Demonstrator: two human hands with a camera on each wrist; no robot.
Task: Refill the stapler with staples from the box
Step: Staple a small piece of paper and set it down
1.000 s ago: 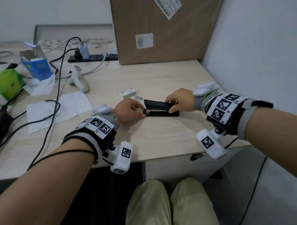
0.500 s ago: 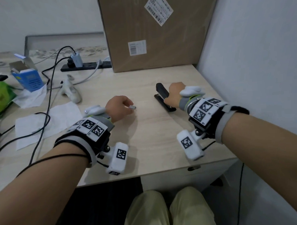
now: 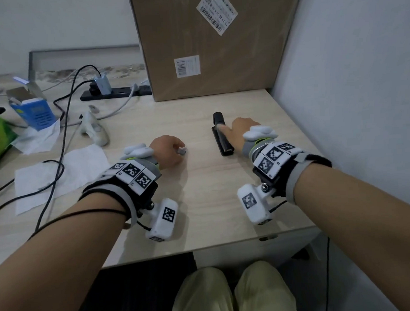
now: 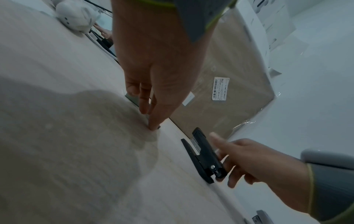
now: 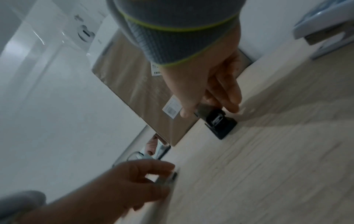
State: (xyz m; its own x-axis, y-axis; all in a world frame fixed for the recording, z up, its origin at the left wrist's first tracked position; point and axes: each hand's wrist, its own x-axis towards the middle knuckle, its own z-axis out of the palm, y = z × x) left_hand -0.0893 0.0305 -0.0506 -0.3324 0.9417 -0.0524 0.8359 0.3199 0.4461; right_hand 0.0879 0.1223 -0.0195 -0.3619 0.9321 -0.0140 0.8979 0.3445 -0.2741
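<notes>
A black stapler (image 3: 223,140) lies on the light wooden desk (image 3: 202,214), its length pointing away from me. My right hand (image 3: 230,130) holds it from the right, one finger along its top; in the right wrist view the thumb and fingers (image 5: 231,100) sit either side of the stapler (image 5: 220,123). To its left my left hand (image 3: 178,151) rests on the desk and pinches a small grey strip of staples (image 3: 182,152), also seen from the right wrist as a staple strip (image 5: 169,177). The left wrist view shows the stapler (image 4: 203,156) a little beyond my fingertips (image 4: 153,126). No staple box shows.
A big cardboard box (image 3: 206,49) stands at the back against the right wall (image 3: 349,102). On the left are a power strip (image 3: 119,91) with black cables, a white controller (image 3: 95,133), a tissue (image 3: 59,172) and a blue carton (image 3: 34,112).
The stapler, which lay crosswise between both hands, has been turned lengthwise and moved right by my right hand. My left hand has come off it and now pinches a staple strip.
</notes>
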